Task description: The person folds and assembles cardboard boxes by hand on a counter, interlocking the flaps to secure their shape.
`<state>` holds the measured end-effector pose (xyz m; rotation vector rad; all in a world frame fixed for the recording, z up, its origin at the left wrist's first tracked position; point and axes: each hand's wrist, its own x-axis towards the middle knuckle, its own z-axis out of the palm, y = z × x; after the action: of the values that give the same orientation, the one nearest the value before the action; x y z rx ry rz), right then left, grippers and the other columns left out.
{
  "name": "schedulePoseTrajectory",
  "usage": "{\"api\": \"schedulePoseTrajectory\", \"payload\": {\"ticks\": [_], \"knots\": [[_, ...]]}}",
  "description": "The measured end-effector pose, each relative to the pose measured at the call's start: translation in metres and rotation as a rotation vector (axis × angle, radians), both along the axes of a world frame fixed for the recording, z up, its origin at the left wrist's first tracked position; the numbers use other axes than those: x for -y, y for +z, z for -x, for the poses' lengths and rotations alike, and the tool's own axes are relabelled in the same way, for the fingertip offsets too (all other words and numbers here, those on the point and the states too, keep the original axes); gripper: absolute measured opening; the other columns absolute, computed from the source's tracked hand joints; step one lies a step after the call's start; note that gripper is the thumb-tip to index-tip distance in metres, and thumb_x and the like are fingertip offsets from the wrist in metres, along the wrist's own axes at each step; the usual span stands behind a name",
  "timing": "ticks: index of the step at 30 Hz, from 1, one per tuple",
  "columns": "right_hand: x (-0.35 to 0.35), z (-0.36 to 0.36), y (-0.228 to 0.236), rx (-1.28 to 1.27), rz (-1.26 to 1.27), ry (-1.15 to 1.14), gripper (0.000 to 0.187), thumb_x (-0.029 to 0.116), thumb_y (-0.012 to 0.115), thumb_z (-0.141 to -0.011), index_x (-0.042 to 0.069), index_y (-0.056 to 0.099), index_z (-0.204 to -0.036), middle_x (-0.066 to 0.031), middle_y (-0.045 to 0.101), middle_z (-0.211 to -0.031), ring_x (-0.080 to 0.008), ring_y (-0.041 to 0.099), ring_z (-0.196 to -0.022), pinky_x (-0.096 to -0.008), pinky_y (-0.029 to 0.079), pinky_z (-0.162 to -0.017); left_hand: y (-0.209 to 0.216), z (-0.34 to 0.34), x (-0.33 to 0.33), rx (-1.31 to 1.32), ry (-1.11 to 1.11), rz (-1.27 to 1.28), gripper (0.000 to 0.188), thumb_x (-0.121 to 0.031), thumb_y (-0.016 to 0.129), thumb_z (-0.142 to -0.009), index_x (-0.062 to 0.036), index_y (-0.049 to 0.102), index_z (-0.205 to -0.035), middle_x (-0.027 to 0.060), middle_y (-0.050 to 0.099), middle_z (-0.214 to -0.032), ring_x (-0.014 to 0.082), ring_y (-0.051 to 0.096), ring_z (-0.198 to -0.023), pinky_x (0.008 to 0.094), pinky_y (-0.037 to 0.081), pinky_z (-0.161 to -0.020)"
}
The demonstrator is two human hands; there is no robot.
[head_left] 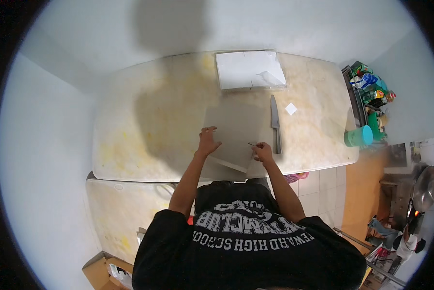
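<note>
A greyish-white sheet [234,123] lies in front of me on the table, with a pale strip [229,165] along its near edge. My left hand [208,141] rests at the sheet's left side, fingers apart, thumb over the sheet. At the right side, my right hand [262,152] is closed in a pinch; a small thin thing [251,144] sticks out from its fingertips, too small to name. Just right of that hand lies a large kitchen knife [275,121], blade pointing away. A small white square [291,108] sits to the right of the knife.
A stack of white sheets in clear plastic [250,70] is at the table's far side. A teal-lidded container [359,137] stands at the right edge, near a rack of bottles and packets [371,94]. Lower right are a wok [426,188] and another person [406,244].
</note>
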<state>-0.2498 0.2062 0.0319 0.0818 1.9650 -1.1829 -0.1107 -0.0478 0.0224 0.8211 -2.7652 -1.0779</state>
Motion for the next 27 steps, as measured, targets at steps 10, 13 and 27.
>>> {"api": "schedulePoseTrajectory", "payload": {"ticks": [10,13,27], "knots": [[-0.002,-0.050,-0.002,-0.309,0.032,0.089,0.042,0.018,0.071,-0.084,0.002,0.055,-0.119,-0.0126,0.064,-0.105,-0.0210,0.066,-0.088,-0.0315,0.056,-0.068,0.052,-0.023,-0.128,0.300,-0.451,0.329,0.090,-0.059,0.077,-0.067,-0.0156,0.049,-0.140,0.0172,0.037,-0.150,0.0529,0.028,-0.137,0.0758,0.031,-0.099],[-0.009,-0.042,-0.001,-0.054,0.143,0.024,0.040,0.015,0.069,-0.083,0.003,0.056,-0.119,-0.0142,0.065,-0.107,-0.0203,0.066,-0.092,-0.0293,0.055,-0.069,0.035,-0.036,-0.137,0.167,-0.598,0.463,0.076,-0.051,0.077,-0.069,-0.0148,0.056,-0.133,0.0144,0.042,-0.145,0.0520,0.034,-0.134,0.0774,0.033,-0.097],[0.003,-0.014,0.029,-1.247,0.117,1.184,0.054,0.009,0.068,-0.074,0.018,0.059,-0.126,-0.0083,0.055,-0.135,-0.0300,0.046,-0.131,-0.0473,0.036,-0.109,0.039,-0.063,-0.077,-0.284,-0.705,0.411,0.022,-0.020,0.057,-0.089,-0.0170,0.065,-0.109,0.0027,0.064,-0.114,0.0195,0.057,-0.119,0.0605,0.037,-0.106]]}}
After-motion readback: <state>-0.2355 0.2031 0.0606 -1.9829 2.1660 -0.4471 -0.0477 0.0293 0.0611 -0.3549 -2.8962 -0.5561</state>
